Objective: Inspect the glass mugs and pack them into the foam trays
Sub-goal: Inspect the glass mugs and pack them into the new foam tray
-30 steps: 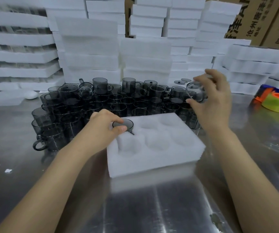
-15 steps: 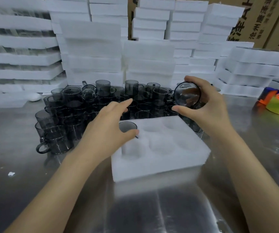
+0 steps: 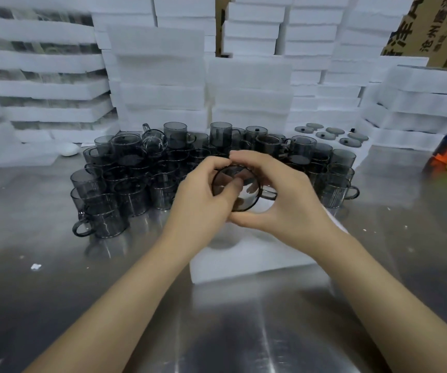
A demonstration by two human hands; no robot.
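1. Both hands up together over the foam tray point(image 3: 246, 267), a single smoked glass mug point(image 3: 235, 188) caught between them, mouth tipped toward the camera.
2. Left hand point(image 3: 203, 200) curled round the left side of the rim, fingers partly seen through the glass wall.
3. Right hand point(image 3: 278, 200) wrapped round the right side, thumb under the body, fingertips meeting the left hand's at the top; handle point(image 3: 269, 195) sticking out to the right past the palm.
4. Looks like the inspection step: mug lifted clear of the tray, not yet seated in any pocket.
5. Tray lying on the steel surface point(image 3: 217, 332) just below the hands, mostly hidden by them; cannot tell from here how many pockets are filled.
6. Behind, a dense crowd of waiting mugs point(image 3: 136, 179), packed touching one another; beyond those, stacked foam trays point(image 3: 160, 84) and a few round lids point(image 3: 332, 134) off to the right.
7. Handling judgement: thin glass, rigid, light, smooth enough to slip, easily chipped at the rim or snapped at the handle.
8. Best hold: round the body with fingers spread, or thumb through the handle with the other hand under the base; no squeezing on the rim.
9. Risk: knocking against neighbouring mugs on the way down, so a straight, gentle lowering into the soft foam seems called for.
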